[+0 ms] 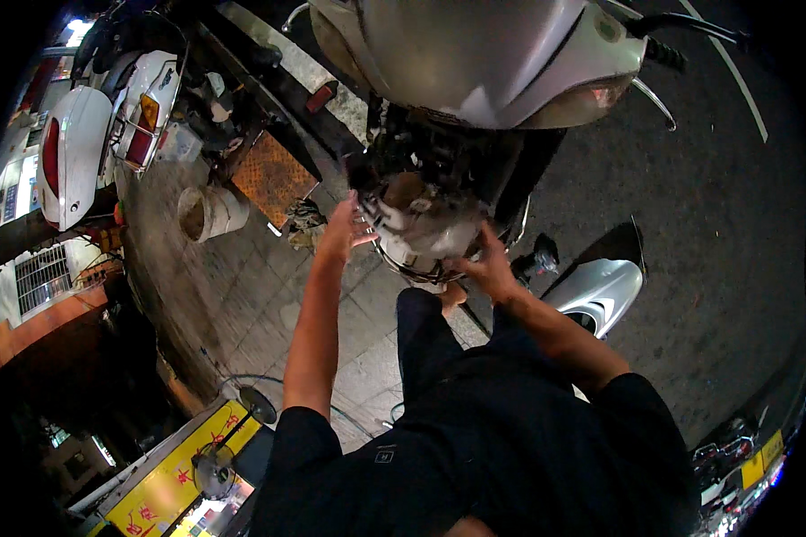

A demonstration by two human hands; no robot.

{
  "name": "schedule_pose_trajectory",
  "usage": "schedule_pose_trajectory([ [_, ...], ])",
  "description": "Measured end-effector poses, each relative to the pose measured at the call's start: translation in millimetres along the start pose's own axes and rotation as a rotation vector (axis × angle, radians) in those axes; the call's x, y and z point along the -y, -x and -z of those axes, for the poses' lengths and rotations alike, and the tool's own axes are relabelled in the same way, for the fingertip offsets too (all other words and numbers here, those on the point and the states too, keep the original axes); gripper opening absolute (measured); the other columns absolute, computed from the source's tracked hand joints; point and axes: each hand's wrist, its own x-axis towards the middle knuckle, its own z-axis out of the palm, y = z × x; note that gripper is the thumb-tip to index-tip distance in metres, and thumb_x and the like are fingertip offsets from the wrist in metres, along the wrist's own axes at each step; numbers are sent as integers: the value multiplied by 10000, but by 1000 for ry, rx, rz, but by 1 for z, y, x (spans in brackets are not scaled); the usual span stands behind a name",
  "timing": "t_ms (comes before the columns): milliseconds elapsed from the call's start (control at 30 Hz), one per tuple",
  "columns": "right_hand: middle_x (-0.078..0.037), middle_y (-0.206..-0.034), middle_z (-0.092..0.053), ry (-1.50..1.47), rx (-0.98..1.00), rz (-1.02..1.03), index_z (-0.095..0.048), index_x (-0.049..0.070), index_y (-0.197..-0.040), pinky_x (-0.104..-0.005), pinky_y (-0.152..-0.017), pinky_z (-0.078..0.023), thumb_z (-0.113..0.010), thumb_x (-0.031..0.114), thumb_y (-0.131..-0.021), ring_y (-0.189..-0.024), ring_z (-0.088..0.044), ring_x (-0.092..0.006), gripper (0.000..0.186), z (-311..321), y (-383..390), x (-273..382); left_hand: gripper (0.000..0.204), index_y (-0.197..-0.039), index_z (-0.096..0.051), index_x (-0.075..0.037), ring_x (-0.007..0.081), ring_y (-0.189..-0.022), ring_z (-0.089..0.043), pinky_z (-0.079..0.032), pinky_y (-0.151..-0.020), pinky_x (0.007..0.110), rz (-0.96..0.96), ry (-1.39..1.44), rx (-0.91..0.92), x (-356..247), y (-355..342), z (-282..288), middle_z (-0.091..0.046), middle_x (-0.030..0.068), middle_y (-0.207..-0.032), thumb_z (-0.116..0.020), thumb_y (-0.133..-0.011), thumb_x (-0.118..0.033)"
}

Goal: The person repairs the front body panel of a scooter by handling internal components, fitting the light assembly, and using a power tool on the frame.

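In front of me a pale, partly see-through scooter part (434, 224), blurred by motion, lies between my two hands below the scooter's opened front. My left hand (337, 229) is at its left edge, fingers curved against it. On the lower right side, my right hand (490, 267) grips the part with thumb and fingers. Dark inner parts of the scooter (448, 148) show just behind it. Above hangs the scooter's silver body panel (466, 54). What lies under the pale part is mostly hidden.
A silver curved panel (604, 286) lies on the asphalt at right, beside a small dark object (542, 255). At left are a white bucket (213, 213), a rusty metal plate (273, 179), a crumpled rag (306, 222) and a white scooter (81, 161). A fan (215, 470) stands lower left.
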Motion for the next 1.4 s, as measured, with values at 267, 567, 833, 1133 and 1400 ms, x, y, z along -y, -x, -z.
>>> schedule_pose_trajectory([
  [267, -119, -1300, -512, -234, -315, -48, -365, 9, -1371, -341, -1002, -376, -650, 211, -887, -1163, -497, -224, 597, 31, -33, -43, 455, -1131, -473, -85, 204, -1067, -495, -445, -906, 407, -339, 13, 236, 7, -46, 10, -493, 55, -1107, -585, -907, -465],
  [567, -29, -1193, -573, -686, -631, -57, -457, 143, -1313, -329, -849, -459, -470, 512, -942, -1022, -563, -179, 524, -4, -37, -30, 594, -1301, -423, -48, 142, -1004, -537, -414, -844, 281, -212, 87, 535, 2, -77, 15, -571, 25, -1114, -646, -874, -396],
  [833, 42, -738, -565, -750, -850, 110, -554, 147, -1131, -227, -542, -398, -507, 598, -895, -574, -503, -88, 511, -30, -60, 0, 482, -1284, -472, -96, 176, -1110, -531, -402, -976, 364, -144, 228, 837, -84, -93, -16, -572, 5, -1194, -612, -908, -363],
  [1133, -86, -1419, -401, -742, -808, 288, -288, 102, -1439, -442, -1030, -348, -467, 679, -856, -1262, -416, -287, 840, 9, -91, -46, 527, -1385, -351, -95, 234, -1113, -544, -452, -940, 390, -159, 206, 626, -71, -132, -56, -563, 66, -1212, -349, -1002, -456],
  [1400, -69, -1427, -393, -775, -793, 193, -296, 119, -1439, -417, -1048, -327, -449, 726, -824, -1278, -395, -270, 878, 10, -95, -51, 486, -1210, -439, -159, 147, -851, -497, -439, -736, 331, -275, 344, 582, -59, -135, -63, -477, -21, -974, -371, -954, -567],
])
